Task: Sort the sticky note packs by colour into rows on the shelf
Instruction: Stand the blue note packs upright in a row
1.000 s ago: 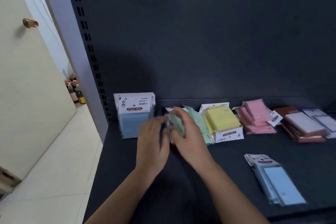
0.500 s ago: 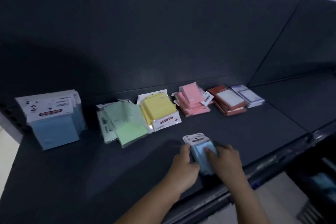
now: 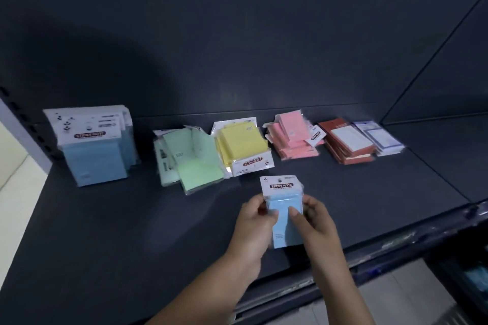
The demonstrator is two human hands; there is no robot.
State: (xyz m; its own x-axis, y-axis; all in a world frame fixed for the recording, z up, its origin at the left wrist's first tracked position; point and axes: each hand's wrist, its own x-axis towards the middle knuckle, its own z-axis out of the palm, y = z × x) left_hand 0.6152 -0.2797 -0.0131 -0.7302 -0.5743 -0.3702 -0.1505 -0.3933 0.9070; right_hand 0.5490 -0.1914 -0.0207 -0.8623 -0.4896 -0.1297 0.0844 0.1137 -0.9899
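A blue pack (image 3: 286,207) of sticky notes was held between both hands, lifted just above the front part of the dark shelf (image 3: 118,240). Its white header card, printed STICKY NOTE, was turned away from the person. The left hand (image 3: 250,229) was curled round the pack's left edge, with the thumb laid on the blue face. The right hand (image 3: 318,227) was curled round the right edge, its thumb likewise pressed on the face. Whether one pack or several were gripped together could not be told.

Along the back of the shelf a row of sorted piles was seen. At the far left the blue stack (image 3: 95,155) was stood upright near the back panel (image 3: 237,47), well apart from the held pack. To its right the green packs (image 3: 192,163) were loosely fanned, some of them tilted. Just beside them — touching at the edge — the yellow packs (image 3: 243,146) were piled with a header card facing forward. Further right the pink packs (image 3: 293,137) were heaped unevenly, then the red-brown packs (image 3: 348,144) in a neater pile. The purple-edged packs (image 3: 381,137) were set just beside those at the row's right end. Pale floor tiles (image 3: 15,182) were visible at the left edge, beyond the shelf.
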